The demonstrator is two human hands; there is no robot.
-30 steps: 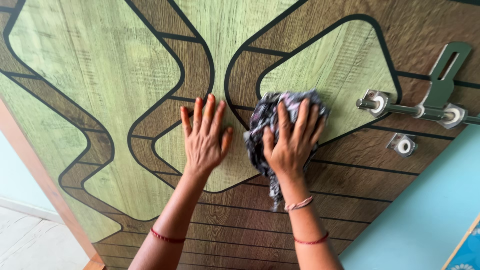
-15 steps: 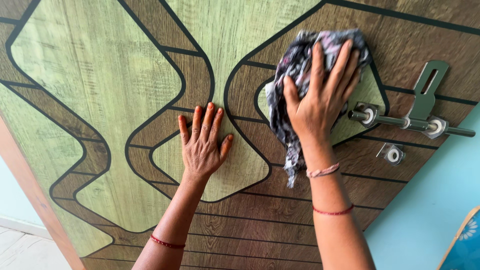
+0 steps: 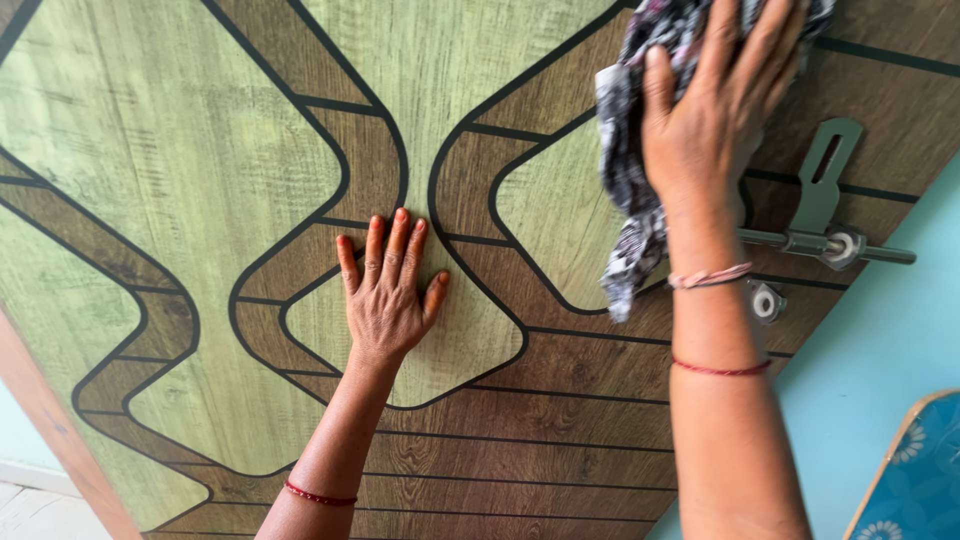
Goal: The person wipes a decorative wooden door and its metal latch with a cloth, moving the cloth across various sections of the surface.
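A wooden door (image 3: pixel 150 180) with green panels and brown bands outlined in black fills the view. My left hand (image 3: pixel 385 295) lies flat on it, fingers spread, on the lower green panel. My right hand (image 3: pixel 715 110) presses a dark patterned cloth (image 3: pixel 628 175) against the door near the top right. A loose end of the cloth hangs down beside my wrist. Both wrists carry thin red thread bands.
A metal sliding bolt (image 3: pixel 830 243) with its upright hasp plate (image 3: pixel 825 175) sits on the door just right of my right forearm. A small round metal fitting (image 3: pixel 765 303) is below it. A pale blue wall (image 3: pixel 880 370) lies to the right.
My right hand has carried the cloth upward and to the right across the door, from the middle panel toward the top. My left hand stays flat in about the same place.
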